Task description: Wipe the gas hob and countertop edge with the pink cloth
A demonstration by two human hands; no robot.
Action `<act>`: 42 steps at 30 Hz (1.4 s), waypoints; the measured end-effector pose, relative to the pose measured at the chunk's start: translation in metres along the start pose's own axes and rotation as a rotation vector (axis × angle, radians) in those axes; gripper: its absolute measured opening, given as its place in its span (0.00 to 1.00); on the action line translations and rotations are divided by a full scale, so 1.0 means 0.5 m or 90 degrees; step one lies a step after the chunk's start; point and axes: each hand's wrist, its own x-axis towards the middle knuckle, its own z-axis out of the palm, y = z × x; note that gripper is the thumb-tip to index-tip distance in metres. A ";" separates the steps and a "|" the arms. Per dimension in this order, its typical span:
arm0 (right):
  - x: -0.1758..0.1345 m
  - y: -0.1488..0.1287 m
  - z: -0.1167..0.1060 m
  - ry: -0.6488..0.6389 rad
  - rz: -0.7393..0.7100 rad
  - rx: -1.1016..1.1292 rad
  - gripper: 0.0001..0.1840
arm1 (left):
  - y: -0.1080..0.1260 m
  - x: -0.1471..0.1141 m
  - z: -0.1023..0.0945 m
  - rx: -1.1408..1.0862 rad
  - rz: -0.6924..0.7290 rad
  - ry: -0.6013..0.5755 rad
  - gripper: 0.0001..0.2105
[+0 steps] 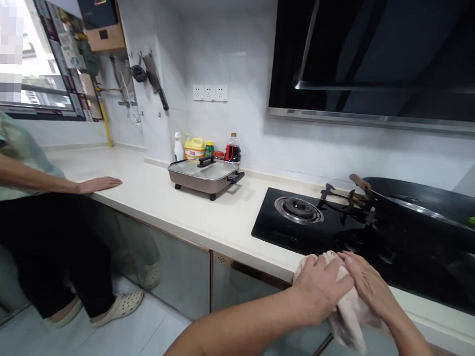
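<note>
A pale, crumpled cloth (349, 319) with darker stains is bunched between my hands at the front edge of the counter, just before the stove. My left hand (321, 285) is closed over its upper left part, fingers bent into the fabric. From the other side, my right hand (368, 284) holds the cloth with its fingers fairly straight and close together; its palm side is hidden. The lower end of the cloth hangs below the counter edge. Right behind my hands lies the black glass gas stove (275, 226).
A black wok (426, 221) sits at the right of the stove, beside a detached pan support (344, 197). An electric pan (202, 182) with a glass lid stands further left, bottles behind it. Another person's hand (100, 184) rests on the counter (151, 201). The range hood (382, 58) overhangs.
</note>
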 end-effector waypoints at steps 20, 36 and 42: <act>-0.008 0.007 0.016 -0.014 -0.009 -0.105 0.34 | -0.484 -0.445 -0.137 0.002 -0.269 -0.039 0.42; 0.002 0.009 0.039 0.010 0.008 -0.105 0.38 | -0.279 -0.298 -0.089 0.042 -0.327 -0.060 0.37; -0.002 0.003 0.024 0.002 0.004 -0.119 0.36 | -0.082 -0.146 0.044 0.061 -0.212 0.062 0.23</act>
